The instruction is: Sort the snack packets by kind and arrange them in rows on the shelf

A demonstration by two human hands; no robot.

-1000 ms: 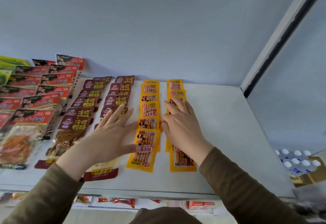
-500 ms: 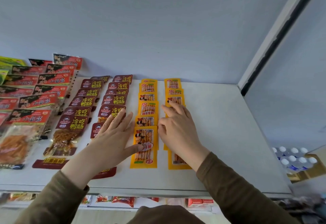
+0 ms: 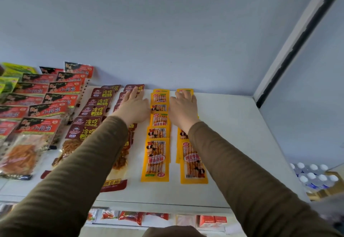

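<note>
You're reaching both arms deep across the shelf (image 3: 232,125), palms down, fingers straight. Your left hand (image 3: 134,106) is lying flat on the far end of the right maroon row (image 3: 126,125), fingertips at the rearmost packet by the back wall (image 3: 167,31). Your right hand (image 3: 184,109) is pressing flat on the far end of the right yellow row (image 3: 193,160), fingertips on its last packet. Neither hand is curling round or pinching anything.

Yellow packets are sitting in two rows, overlapping like shingles; the left yellow row (image 3: 158,143) is lying uncovered between your hands. Each packet's long axis is running front to back, same as the rows. Nearest packet in the left row has its barcode end away from you, the one in the right row has it toward you.

Maroon packets (image 3: 95,111) are lying in two rows to the left, long axis also front to back. Red packets (image 3: 44,110) are sitting further left, green ones (image 3: 11,76) at the edge.

Bottle caps (image 3: 314,175) are showing lower right, more snacks (image 3: 130,216) on the shelf beneath.
</note>
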